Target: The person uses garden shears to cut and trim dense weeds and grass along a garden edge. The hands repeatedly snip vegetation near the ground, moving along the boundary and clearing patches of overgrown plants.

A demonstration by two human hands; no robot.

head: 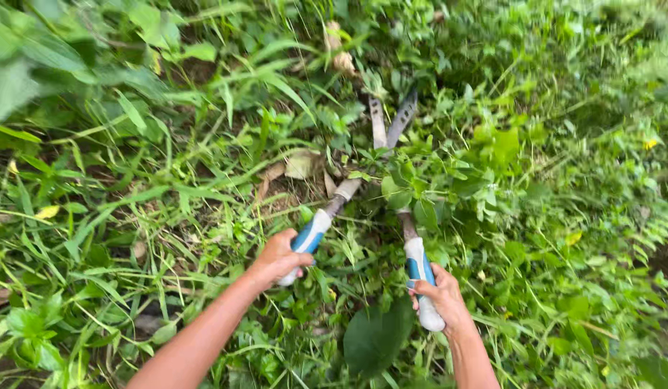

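I hold a pair of garden shears [388, 130] out over thick green weeds. My left hand [276, 258] grips the left handle [314, 232], which is white and blue. My right hand [442, 294] grips the right handle [419, 266], also white and blue. The two grey blades are slightly apart and point away from me into the leaves, their pivot hidden under foliage. Both forearms are bare.
Dense grass, broad-leaved weeds and ferns [622, 238] cover the ground. Dry brown leaves [299, 164] lie left of the shears. A large dark green leaf [377, 337] sits between my wrists. A yellow leaf [47, 212] lies at the far left.
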